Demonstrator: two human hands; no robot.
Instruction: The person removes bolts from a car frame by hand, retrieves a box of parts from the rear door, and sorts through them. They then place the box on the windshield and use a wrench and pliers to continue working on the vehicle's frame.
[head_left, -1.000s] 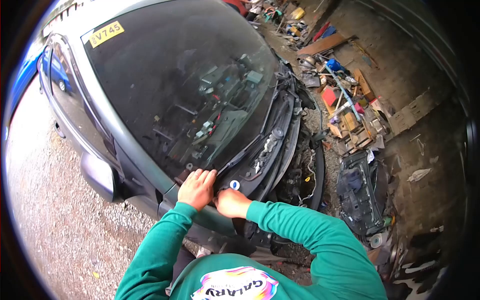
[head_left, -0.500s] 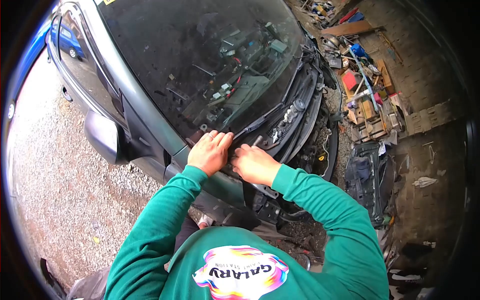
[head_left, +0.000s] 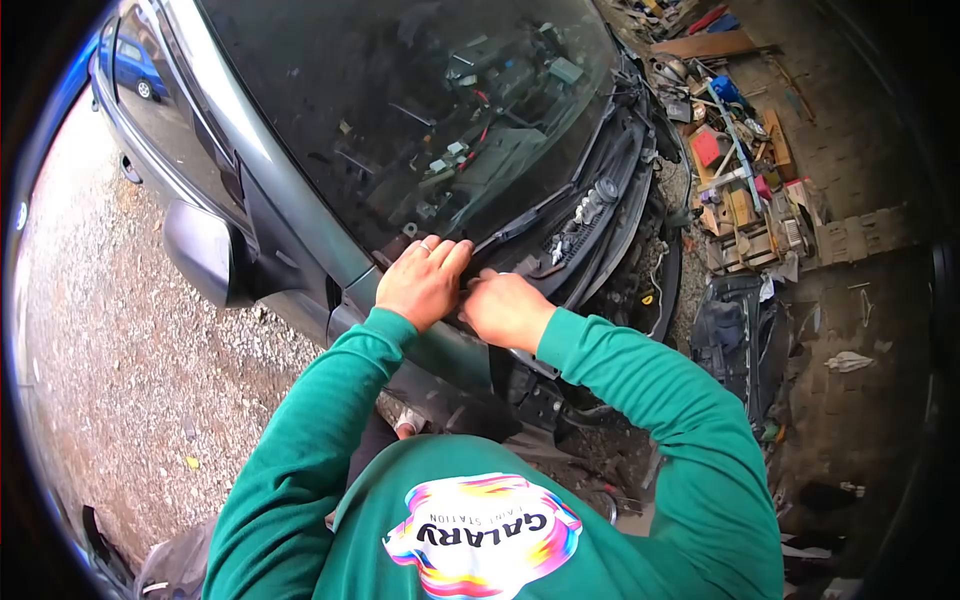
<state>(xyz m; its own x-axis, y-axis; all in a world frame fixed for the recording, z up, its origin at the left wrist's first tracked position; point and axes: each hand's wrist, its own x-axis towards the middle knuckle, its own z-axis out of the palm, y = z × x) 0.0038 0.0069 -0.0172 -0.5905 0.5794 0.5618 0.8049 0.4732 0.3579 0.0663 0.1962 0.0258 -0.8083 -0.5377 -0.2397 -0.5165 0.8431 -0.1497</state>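
Note:
A dark car's windshield [head_left: 400,110] fills the upper middle of the view. At its lower corner, my left hand [head_left: 423,283] lies on the base of the glass near the fender [head_left: 440,355], back up and fingers stretched forward. Right beside it, my right hand [head_left: 503,310] is closed with bent fingers at the edge of the black cowl; what its fingertips hold is hidden. A wiper arm [head_left: 530,222] runs along the glass beyond both hands. White fittings [head_left: 590,205] sit on the cowl.
The side mirror [head_left: 203,255] juts out at the left over gravel [head_left: 130,400]. Wood scraps, tools and a red piece [head_left: 706,148] lie heaped on the ground at the right. Below them rests a black car part [head_left: 728,335]. The front of the car shows exposed parts.
The view has shifted slightly. My right hand has turned, its fingers curled more tightly, and the metal piece that stuck up beside it is now mostly out of sight.

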